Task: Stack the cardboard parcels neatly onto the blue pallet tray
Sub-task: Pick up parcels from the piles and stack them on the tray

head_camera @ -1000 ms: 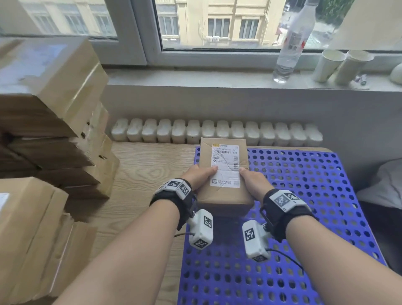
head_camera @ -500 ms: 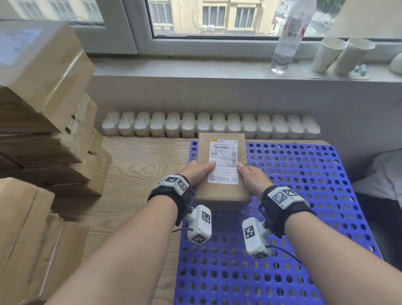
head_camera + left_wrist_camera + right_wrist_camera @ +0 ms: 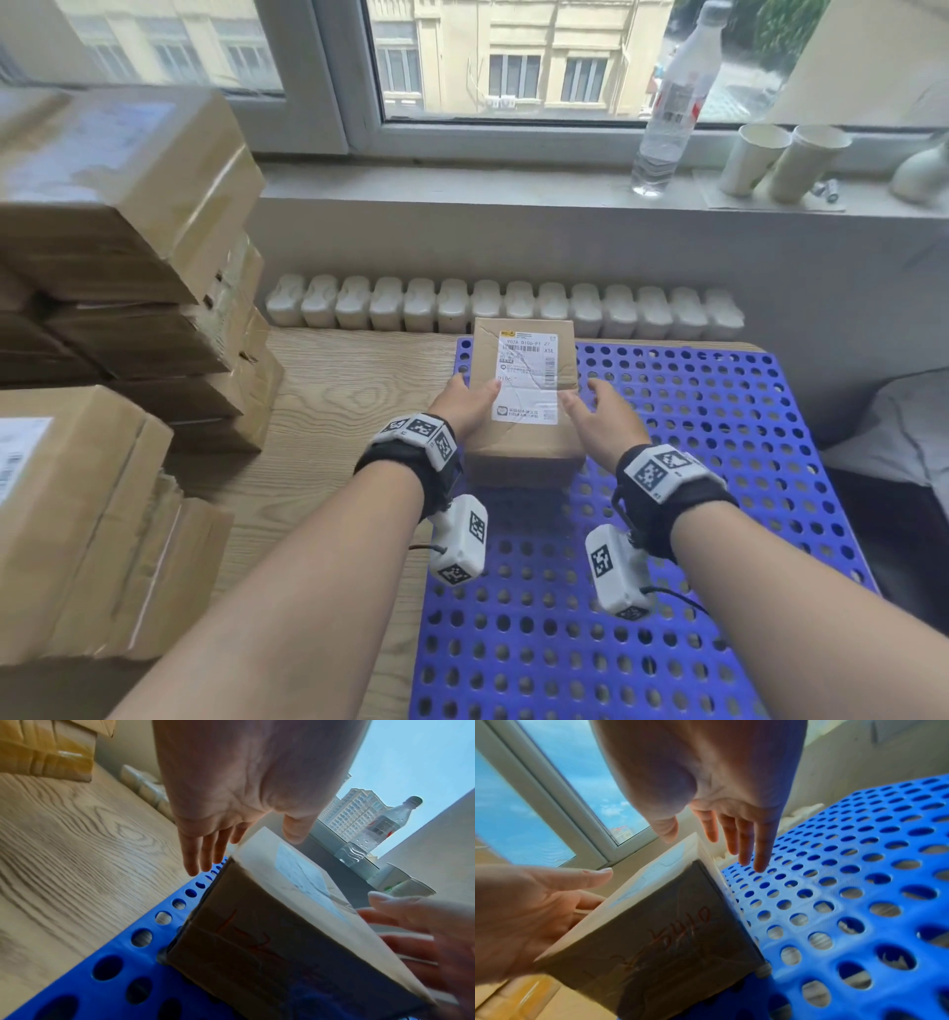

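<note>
A brown cardboard parcel (image 3: 518,444) with a white shipping label lies flat on the far left corner of the blue perforated pallet tray (image 3: 693,462). My left hand (image 3: 470,401) is at its left side, fingers straight down along the wall and thumb over the top edge. My right hand (image 3: 598,411) hovers just off its right side with fingers spread, gripping nothing. The left wrist view shows the left hand (image 3: 239,833) open beside the parcel (image 3: 282,953) on the tray (image 3: 115,983). The right wrist view shows the right hand (image 3: 713,833) open beside the parcel (image 3: 667,943) above the tray (image 3: 859,902).
Tall stacks of cardboard parcels (image 3: 118,231) (image 3: 77,514) fill the left of the wooden table (image 3: 349,411). A white radiator (image 3: 503,306) runs behind the tray. On the windowsill stand a plastic bottle (image 3: 667,113) and two paper cups (image 3: 785,159).
Both hands gripped the parcel's sides and moved it forward to the tray's far left corner. Now their fingers have straightened and the right hand has come off the parcel.
</note>
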